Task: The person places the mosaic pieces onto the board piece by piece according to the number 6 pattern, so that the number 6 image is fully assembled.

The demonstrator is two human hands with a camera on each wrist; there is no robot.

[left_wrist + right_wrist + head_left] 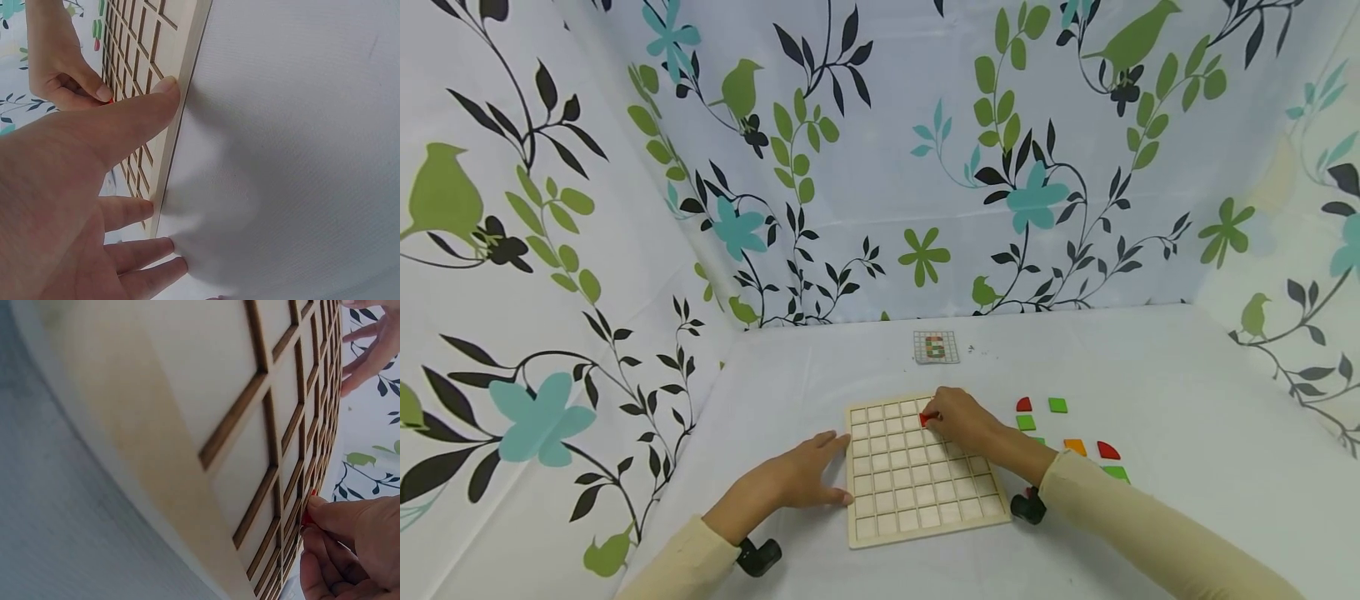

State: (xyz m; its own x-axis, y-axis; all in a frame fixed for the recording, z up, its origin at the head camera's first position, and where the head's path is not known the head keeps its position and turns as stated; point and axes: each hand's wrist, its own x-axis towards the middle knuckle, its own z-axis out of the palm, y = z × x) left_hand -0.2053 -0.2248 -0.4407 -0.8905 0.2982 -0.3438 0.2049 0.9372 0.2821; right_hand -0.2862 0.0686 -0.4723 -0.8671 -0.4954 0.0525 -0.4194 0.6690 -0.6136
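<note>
A pale wooden grid board (865, 535) lies on the white cloth, its square cells divided by raised strips. My left hand (805, 473) is at the board's left side, fingers spread and extended. In the left wrist view its thumb (140, 115) touches the board's edge. With thumb and fingers, my right hand (964, 418) pinches a small red piece (924, 420) over a cell near the board's far side. The right wrist view shows the red piece (306, 512) at the fingertips, mostly covered, so I cannot tell its full shape or whether it touches the cell.
Right of the board lie loose pieces: red quarter-rounds (1024, 404), green squares (1057, 405) and an orange piece (1075, 447), some partly behind my right arm. Beyond the board is a small gridded pattern card (936, 347) with a coloured figure. Patterned curtains (850, 208) surround the table.
</note>
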